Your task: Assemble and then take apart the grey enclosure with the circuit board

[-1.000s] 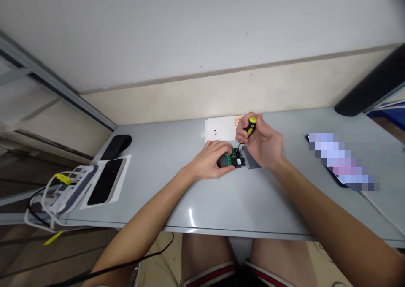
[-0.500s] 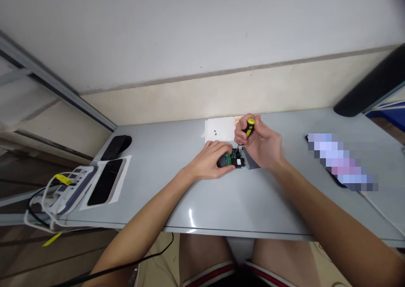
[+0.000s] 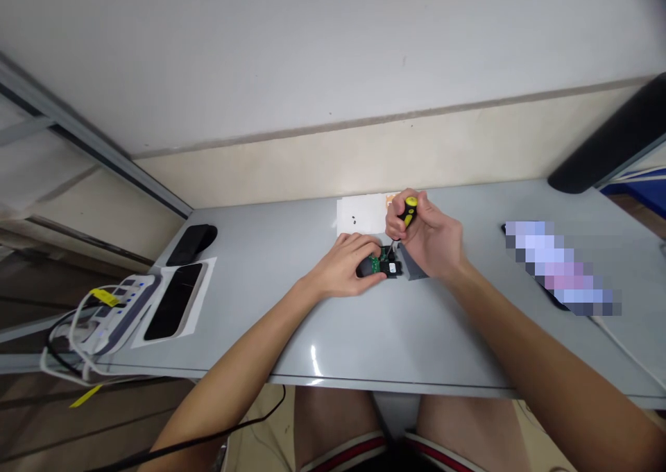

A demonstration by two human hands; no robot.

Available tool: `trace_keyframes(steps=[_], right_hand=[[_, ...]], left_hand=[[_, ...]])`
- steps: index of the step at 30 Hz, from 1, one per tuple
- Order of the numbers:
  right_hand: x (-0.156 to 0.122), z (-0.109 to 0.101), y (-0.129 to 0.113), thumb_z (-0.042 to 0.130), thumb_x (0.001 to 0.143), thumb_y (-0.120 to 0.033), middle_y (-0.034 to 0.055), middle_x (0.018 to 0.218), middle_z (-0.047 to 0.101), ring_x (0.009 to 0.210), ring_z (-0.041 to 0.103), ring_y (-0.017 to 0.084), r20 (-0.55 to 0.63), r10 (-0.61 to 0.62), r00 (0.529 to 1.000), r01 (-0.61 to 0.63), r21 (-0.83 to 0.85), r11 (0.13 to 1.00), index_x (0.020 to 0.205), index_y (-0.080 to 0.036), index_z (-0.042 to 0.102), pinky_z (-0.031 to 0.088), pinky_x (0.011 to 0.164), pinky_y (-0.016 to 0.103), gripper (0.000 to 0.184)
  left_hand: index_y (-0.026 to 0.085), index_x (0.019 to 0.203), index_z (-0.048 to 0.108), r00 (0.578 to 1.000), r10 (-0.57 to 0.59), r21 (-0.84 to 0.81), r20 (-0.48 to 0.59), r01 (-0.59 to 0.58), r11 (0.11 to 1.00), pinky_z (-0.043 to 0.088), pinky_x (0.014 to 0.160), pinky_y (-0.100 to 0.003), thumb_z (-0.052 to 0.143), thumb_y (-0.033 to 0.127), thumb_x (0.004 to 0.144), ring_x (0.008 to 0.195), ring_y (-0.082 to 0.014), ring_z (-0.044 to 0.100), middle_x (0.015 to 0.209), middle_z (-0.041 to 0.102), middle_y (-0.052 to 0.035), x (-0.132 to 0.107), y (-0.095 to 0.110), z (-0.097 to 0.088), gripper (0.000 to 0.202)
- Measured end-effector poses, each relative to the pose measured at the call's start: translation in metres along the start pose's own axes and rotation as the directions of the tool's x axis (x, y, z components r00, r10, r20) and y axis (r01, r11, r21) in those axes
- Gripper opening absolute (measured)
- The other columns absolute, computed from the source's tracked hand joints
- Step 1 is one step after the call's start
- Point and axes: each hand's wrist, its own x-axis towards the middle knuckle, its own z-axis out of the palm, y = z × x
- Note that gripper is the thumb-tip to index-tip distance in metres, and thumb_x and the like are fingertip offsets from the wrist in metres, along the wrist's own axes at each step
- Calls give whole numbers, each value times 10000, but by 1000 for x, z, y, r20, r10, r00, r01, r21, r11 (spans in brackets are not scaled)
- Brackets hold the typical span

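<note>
My left hand lies around a small opened black device, thumb on its near side and fingers on its far side, pressing it to the table. A green circuit board shows inside; the rounded left end is partly under my palm. My right hand is closed around the black and yellow handle of a screwdriver. Its thin shaft slants down to the left, with the tip at the circuit board. A dark grey flat piece lies just right of the device, partly hidden by my right hand.
Behind my hands, a white sheet carries a few tiny dark pieces. At left are a black case, a phone on paper, and a power strip with cables. A blurred-out phone lies right, with a white cable.
Both hands keep nearly the same pose, and the screwdriver tip stays at the circuit board. The screwdriver handle has shifted very slightly; the whole view sits a touch lower.
</note>
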Motion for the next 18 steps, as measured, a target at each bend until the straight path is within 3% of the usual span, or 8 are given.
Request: trace_keyframes(steps=[18], right_hand=[[0, 2, -1, 683, 922, -563, 0, 693, 413, 629, 370, 153, -21, 3, 1000, -3, -3, 1000, 728, -226, 606, 370, 602, 303, 397]], left_hand=[[222, 1031, 595, 1000, 10, 3, 7, -10, 1000, 443, 990, -423, 685, 405, 949, 1101, -253, 635, 1283, 702, -72, 0, 0, -1, 220]])
